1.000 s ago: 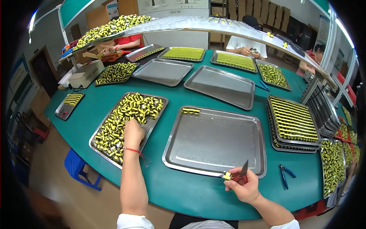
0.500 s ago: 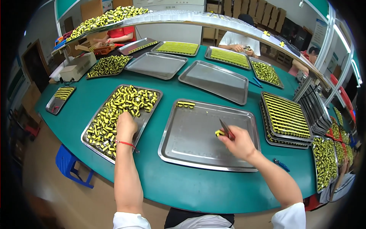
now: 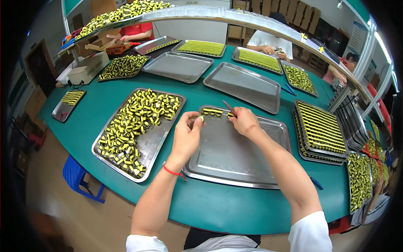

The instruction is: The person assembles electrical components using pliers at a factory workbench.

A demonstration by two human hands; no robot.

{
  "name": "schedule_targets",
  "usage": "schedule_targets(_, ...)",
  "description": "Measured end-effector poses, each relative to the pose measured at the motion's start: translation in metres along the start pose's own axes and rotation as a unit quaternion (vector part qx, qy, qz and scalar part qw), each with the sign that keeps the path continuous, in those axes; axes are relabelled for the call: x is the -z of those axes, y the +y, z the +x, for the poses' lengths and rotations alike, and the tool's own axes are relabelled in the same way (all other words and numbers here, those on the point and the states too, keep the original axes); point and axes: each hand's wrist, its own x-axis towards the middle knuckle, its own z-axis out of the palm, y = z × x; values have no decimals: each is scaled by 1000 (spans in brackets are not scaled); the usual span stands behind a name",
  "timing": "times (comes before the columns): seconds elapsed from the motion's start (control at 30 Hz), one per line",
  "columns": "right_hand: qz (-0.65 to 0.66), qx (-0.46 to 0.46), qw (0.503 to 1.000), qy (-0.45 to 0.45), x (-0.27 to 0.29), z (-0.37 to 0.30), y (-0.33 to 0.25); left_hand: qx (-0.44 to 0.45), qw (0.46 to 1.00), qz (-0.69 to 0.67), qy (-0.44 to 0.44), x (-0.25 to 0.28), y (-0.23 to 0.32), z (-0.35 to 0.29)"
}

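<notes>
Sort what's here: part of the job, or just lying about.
In the job:
- small yellow block in left hand
- pointed dark tool in right hand
- silver metal tray holding short yellow-and-black block row
- silver metal tray of loose blocks

Seemingly just lying about:
- blue plastic stool
- slim blue tool among the far trays
- beige boxy device

And there's a blue stool (image 3: 76, 171), lower left!
Farther back, a pale boxy device (image 3: 89, 69), a co-worker in red (image 3: 141, 30), brown cardboard (image 3: 290, 14) behind a co-worker in white (image 3: 268, 40).
</notes>
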Motion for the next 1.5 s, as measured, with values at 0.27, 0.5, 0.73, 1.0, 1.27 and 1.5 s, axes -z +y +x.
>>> schedule_targets(0.27, -56, -20, 997, -39, -17, 23, -6, 70, 990, -124, -6, 2, 13, 0)
schedule_targets(0.5, -58, -11, 998, -24, -23, 25, -7, 60, 993, -104, -9, 0, 4, 2)
schedule_targets(0.73, -41, -17, 999, -10, 0, 3, -4, 54, 994, -91, -2, -8, -5, 1)
schedule_targets(1.0, 616, -86, 760, -188, 63, -170, -8, 1, 987, -109, -121, -39, 15, -41)
schedule_targets(1.27, 716, -88, 627, -295, 69, -220, 1, 53, 962, -84, -253, -72, 23, -90)
schedule_targets(1.5, 750, -96, 546, -360, 62, -222, 9, -49, 966, -19, -253, -74, 15, -94)
